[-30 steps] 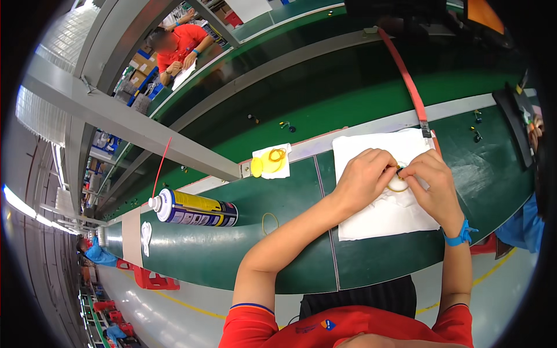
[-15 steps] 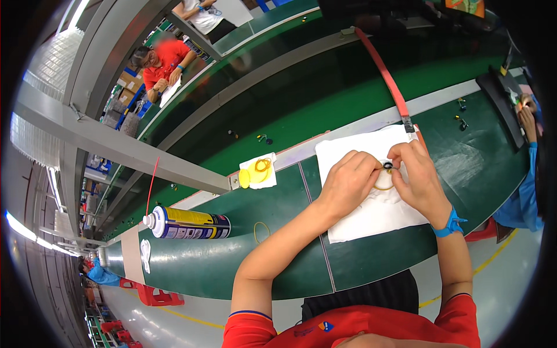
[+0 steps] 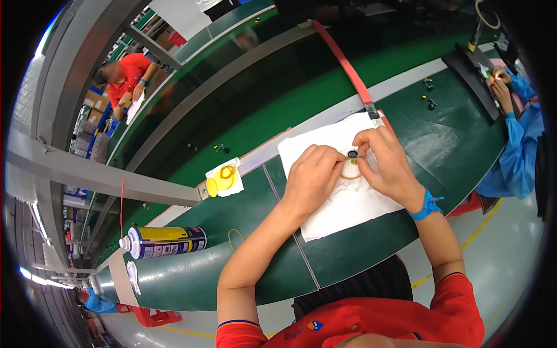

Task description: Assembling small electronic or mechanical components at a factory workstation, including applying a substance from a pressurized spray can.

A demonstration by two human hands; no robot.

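Observation:
Both my hands work close together above a white cloth [image 3: 336,217] on the green table. A small black round part [image 3: 353,154] with a yellowish bit below it sits between my fingertips. A thin yellow loop [image 3: 350,177], like a rubber band, hangs from there over the cloth. My left hand [image 3: 312,177] is closed, thumb and forefinger pinched at the loop's left side. My right hand [image 3: 387,165], with a blue band at the wrist, curls its thumb and forefinger around the black part. The fingers partly hide both pieces, so the exact grip is unclear.
A spray can [image 3: 165,241] with a red straw lies on its side at left. Near it is a loose yellow band [image 3: 235,238]. Yellow bands rest on a white pad [image 3: 225,178] by the metal post. A red strap [image 3: 343,64] crosses the belt. A co-worker in blue [image 3: 510,156] sits at right.
The whole view has shifted, so the table and my hands appear farther left. My hands stay together at the black part, and the right fingers look slightly wider apart around it.

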